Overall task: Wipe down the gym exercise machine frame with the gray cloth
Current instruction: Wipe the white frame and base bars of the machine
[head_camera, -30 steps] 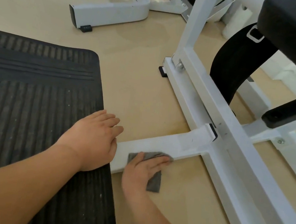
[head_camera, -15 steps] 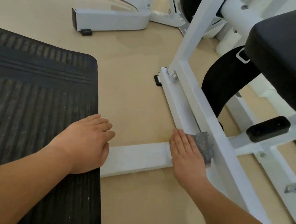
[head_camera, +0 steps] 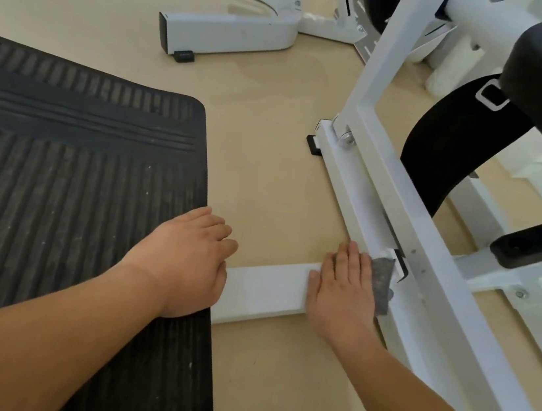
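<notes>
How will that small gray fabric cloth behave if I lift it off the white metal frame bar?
Probably floppy: the small gray fabric cloth bunches and folds against the frame joint beside the right hand. Likely very light, as it looks thin where that flat hand presses it. It should slide easily on the smooth white metal frame bar.

Bare floor lies open between mat and frame.

The frame was white, the cloth speckled gray, the mat black and ribbed, the floor tan
</notes>
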Available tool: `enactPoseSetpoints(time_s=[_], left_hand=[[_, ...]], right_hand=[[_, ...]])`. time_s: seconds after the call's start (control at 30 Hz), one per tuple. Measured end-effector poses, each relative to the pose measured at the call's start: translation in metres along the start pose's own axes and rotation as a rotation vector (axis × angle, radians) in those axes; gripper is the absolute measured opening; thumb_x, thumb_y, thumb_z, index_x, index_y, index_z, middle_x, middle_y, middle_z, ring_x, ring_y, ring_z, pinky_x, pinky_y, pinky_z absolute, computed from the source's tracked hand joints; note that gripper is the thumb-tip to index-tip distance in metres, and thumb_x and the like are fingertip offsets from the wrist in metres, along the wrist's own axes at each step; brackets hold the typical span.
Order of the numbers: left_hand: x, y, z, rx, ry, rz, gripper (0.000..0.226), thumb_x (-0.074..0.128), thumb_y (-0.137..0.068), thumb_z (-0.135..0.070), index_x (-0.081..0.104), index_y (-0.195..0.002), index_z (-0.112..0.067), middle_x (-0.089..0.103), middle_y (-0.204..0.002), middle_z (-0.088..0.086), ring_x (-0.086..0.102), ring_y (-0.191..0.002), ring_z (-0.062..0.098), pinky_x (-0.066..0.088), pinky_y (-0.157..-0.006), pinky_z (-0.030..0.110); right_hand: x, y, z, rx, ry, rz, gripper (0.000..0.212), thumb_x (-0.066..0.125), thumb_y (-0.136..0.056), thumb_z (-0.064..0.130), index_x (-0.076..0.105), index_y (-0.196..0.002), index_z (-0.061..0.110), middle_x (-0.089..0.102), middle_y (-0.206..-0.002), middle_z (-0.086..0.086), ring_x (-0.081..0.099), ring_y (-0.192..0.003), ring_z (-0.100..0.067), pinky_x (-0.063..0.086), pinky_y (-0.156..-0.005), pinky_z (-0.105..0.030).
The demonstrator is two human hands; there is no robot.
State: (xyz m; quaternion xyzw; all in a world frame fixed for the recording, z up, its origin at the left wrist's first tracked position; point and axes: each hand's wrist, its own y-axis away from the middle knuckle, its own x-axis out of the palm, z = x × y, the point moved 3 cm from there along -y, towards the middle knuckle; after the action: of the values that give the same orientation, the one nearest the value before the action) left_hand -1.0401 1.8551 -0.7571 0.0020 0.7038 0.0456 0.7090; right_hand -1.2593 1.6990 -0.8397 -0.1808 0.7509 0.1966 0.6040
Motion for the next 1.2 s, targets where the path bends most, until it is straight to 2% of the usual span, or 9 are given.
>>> enactPoseSetpoints(time_s=[0.1,0.33,0.53,0.7,0.8,0.9,1.0,1.1,1.2], left_hand=[[0.000,0.000,0.000,-0.004,0.016,0.005,0.057,0.020,-0.095,-0.039,0.058,-0.135,-0.028,0.053,-0.147,-0.004,0.039,-0.143,0.015,0.007,-0.129,0.035],[-0.003,-0.001,0.001,0.022,0.061,-0.018,0.061,0.017,-0.096,-0.040,0.049,-0.146,-0.026,0.040,-0.160,-0.001,0.026,-0.152,0.015,0.003,-0.129,0.035],[0.001,-0.002,0.002,0.009,0.071,0.004,0.055,0.026,-0.100,-0.038,0.045,-0.150,-0.026,0.034,-0.164,0.001,0.021,-0.154,0.017,0.002,-0.129,0.037],[-0.003,-0.001,0.000,0.007,0.074,0.008,0.058,0.024,-0.100,-0.039,0.043,-0.153,-0.026,0.034,-0.165,0.000,0.021,-0.154,0.016,-0.004,-0.127,0.034],[-0.004,-0.002,0.001,0.014,0.067,-0.002,0.056,0.025,-0.099,-0.038,0.048,-0.148,-0.026,0.039,-0.161,0.000,0.025,-0.152,0.017,0.000,-0.129,0.035],[-0.001,-0.002,0.002,0.011,0.047,0.002,0.052,0.027,-0.099,-0.037,0.051,-0.144,-0.025,0.042,-0.158,0.000,0.028,-0.150,0.018,0.004,-0.129,0.037],[-0.001,-0.002,0.001,0.013,0.038,0.006,0.051,0.027,-0.099,-0.037,0.054,-0.141,-0.025,0.046,-0.155,-0.001,0.030,-0.148,0.018,0.003,-0.128,0.035],[-0.003,-0.001,0.000,0.013,0.022,0.001,0.050,0.026,-0.099,-0.037,0.056,-0.137,-0.026,0.049,-0.151,-0.002,0.033,-0.146,0.017,0.002,-0.127,0.034],[-0.005,-0.001,0.000,0.011,0.025,0.004,0.056,0.020,-0.098,-0.038,0.054,-0.141,-0.025,0.046,-0.155,-0.001,0.030,-0.148,0.017,0.000,-0.128,0.034]], right_hand=[[-0.004,0.008,0.054,0.040,-0.235,0.002,0.060,0.018,-0.107,0.041,0.039,-0.154,0.010,0.037,-0.159,-0.012,0.022,-0.151,-0.033,0.005,-0.126,-0.048],[-0.013,0.011,0.099,-0.730,-0.495,0.023,0.041,0.032,-0.111,0.034,0.053,-0.144,0.020,0.059,-0.133,0.003,0.052,-0.122,-0.018,0.031,-0.116,-0.039],[-0.009,-0.040,0.046,-0.192,-0.261,0.072,0.033,0.028,-0.108,0.023,0.060,-0.109,0.013,0.062,-0.107,-0.010,0.057,-0.101,-0.033,0.045,-0.085,-0.045],[-0.020,-0.011,0.131,-0.478,-0.413,0.056,0.027,0.030,-0.101,0.036,0.052,-0.090,0.026,0.064,-0.093,-0.003,0.061,-0.084,-0.029,0.040,-0.073,-0.042],[-0.020,-0.013,0.123,-0.665,-0.583,0.154,0.030,0.026,-0.102,0.041,0.053,-0.104,0.028,0.066,-0.096,-0.001,0.059,-0.084,-0.025,0.043,-0.077,-0.042],[-0.004,-0.046,0.051,-0.390,-0.378,0.120,0.035,0.030,-0.107,0.040,0.059,-0.116,0.024,0.064,-0.111,-0.001,0.058,-0.101,-0.024,0.043,-0.093,-0.041],[0.000,-0.058,0.012,-0.117,-0.123,0.034,0.036,0.028,-0.105,0.036,0.060,-0.103,0.020,0.059,-0.111,-0.005,0.054,-0.104,-0.027,0.037,-0.101,-0.041],[-0.002,-0.040,0.041,-0.052,-0.271,0.048,0.028,0.031,-0.104,0.035,0.051,-0.090,0.021,0.063,-0.105,-0.006,0.055,-0.098,-0.030,0.039,-0.091,-0.042],[-0.005,-0.013,0.088,-0.210,-0.372,-0.027,0.034,0.029,-0.105,0.038,0.058,-0.098,0.022,0.061,-0.101,0.001,0.053,-0.095,-0.024,0.039,-0.091,-0.044]])
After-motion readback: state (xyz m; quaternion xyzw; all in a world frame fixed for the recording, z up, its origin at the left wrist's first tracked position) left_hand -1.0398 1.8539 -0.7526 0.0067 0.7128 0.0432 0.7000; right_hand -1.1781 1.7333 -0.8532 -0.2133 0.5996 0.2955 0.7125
